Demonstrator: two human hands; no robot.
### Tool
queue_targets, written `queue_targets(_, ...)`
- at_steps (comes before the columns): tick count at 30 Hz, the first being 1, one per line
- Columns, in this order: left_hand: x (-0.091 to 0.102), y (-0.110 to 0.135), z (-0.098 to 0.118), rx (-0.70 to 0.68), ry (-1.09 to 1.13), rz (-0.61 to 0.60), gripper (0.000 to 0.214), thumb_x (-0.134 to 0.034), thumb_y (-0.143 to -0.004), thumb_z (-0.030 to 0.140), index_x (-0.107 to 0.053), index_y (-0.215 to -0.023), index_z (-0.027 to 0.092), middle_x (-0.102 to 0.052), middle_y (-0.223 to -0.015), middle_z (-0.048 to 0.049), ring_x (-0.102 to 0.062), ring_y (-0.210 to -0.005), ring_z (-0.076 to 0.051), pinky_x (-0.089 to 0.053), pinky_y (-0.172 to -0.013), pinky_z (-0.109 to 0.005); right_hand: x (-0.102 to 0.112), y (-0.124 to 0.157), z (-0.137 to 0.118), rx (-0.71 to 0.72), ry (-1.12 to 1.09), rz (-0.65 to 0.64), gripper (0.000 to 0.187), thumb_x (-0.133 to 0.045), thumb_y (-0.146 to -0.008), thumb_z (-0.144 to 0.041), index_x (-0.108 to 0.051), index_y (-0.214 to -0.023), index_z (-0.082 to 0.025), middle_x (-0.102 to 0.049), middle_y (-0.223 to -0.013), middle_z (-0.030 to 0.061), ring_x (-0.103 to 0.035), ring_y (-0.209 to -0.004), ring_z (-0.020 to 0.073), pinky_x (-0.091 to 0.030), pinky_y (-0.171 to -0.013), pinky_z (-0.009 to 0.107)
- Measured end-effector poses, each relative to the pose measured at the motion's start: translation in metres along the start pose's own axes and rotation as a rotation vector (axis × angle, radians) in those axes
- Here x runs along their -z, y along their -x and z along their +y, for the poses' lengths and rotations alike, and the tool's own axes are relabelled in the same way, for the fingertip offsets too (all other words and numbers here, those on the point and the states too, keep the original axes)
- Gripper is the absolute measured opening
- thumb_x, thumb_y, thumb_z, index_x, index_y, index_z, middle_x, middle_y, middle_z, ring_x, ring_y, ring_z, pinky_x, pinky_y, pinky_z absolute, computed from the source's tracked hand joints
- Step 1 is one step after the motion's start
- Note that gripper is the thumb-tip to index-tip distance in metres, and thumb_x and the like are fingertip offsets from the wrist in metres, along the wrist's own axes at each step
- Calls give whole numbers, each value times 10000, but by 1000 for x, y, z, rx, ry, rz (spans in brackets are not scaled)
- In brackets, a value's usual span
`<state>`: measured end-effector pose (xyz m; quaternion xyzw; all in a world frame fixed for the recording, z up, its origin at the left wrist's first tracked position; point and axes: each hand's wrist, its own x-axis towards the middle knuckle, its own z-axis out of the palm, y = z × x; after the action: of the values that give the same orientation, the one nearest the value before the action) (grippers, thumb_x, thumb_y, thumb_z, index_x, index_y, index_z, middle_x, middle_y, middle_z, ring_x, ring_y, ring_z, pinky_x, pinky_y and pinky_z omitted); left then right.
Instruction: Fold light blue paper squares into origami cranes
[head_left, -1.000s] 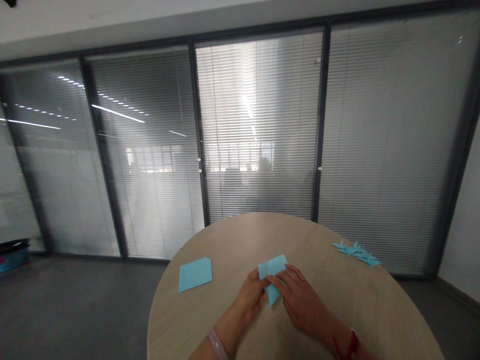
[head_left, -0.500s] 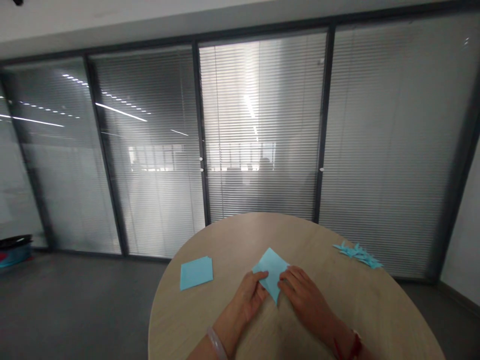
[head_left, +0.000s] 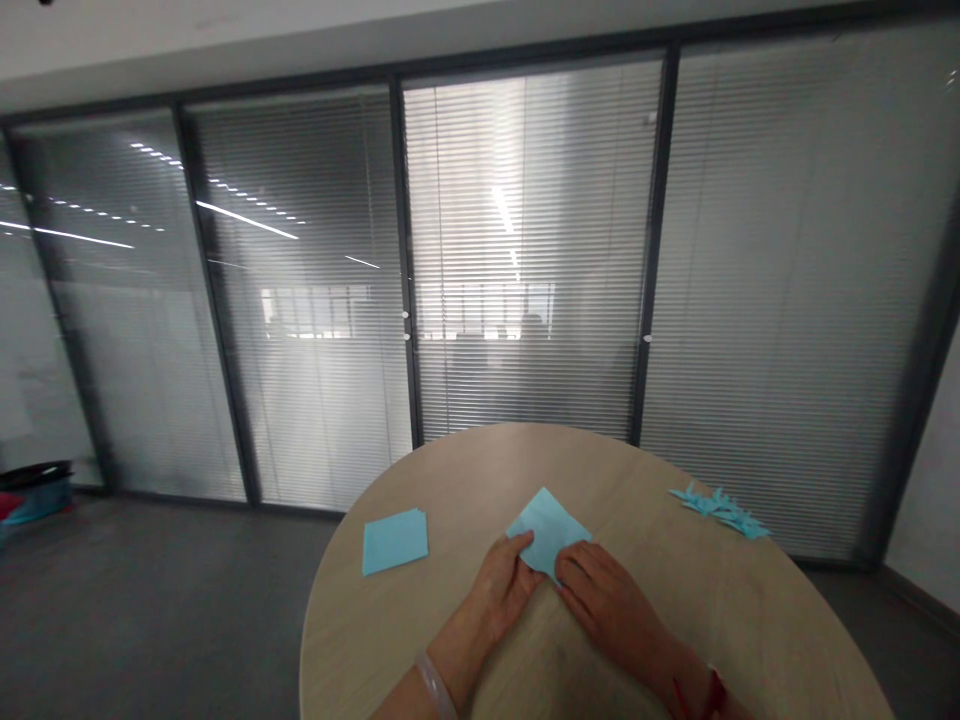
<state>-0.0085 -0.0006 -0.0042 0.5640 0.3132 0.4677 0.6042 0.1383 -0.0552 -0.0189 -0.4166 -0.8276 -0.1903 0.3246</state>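
A pale blue paper square [head_left: 547, 529] lies as a diamond on the round wooden table [head_left: 645, 530], folded or creased as far as I can tell. My left hand [head_left: 502, 587] holds its lower left edge, with the fingertips on the paper. My right hand [head_left: 607, 598] presses on its lower right edge, fingers over the paper. The bottom corner is hidden under my hands. To the left lies a neat stack of blue paper squares [head_left: 395, 541], out of reach of neither hand's fingers but not touched.
Several small folded blue paper pieces [head_left: 720, 510] lie in a heap at the table's far right edge. Behind the table stand glass partitions with blinds [head_left: 525, 260]. A dark bag and blue container [head_left: 34, 495] sit on the grey floor at far left.
The paper has turned and flattened from a raised, folded shape into a wider diamond on the table. My hands have shifted to its lower edges.
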Motion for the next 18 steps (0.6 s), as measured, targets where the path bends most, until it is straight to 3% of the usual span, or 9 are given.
queue_targets(3, -2, 2, 2, 100, 267, -8, 210, -520, -735, 358, -574, -791, 163, -707, -854, -119, -666, -864, -253, -517, -761, -356, -4, 2, 2, -176, -129, 13, 117, -442, -875, -139, -541, -836, -188, -615, -813, 51, -578, -774, 214, -476, -731, 347)
queue_targets(8, -2, 2, 3, 153, 431, -59, 232, -510, -775, 327, -610, -828, 125, -719, -847, -130, -674, -856, -253, -498, -812, -357, -4, 0, 5, -466, -416, -1, 75, -489, -860, -239, -547, -844, -195, -628, -813, 35, -593, -784, 194, -458, -745, 298)
queue_targets(13, -2, 1, 1, 152, 570, -54, 229, -572, -793, 294, -616, -944, 128, -725, -870, -105, -679, -812, -237, -481, -843, -373, 0, -4, 8, -604, -550, 13, 230, -471, -873, -373, -569, -767, -194, -639, -764, 24, -593, -747, 182, -427, -713, 266)
queue_targets(18, -8, 7, 4, 73, 513, -101, 344, -660, -780, 374, -618, -1010, 122, -699, -971, -124, -654, -896, -253, -473, -847, -375, -1, -4, 11, -684, -551, 16, 254, -476, -847, -396, -556, -723, -189, -624, -707, 15, -577, -694, 179, -406, -670, 260)
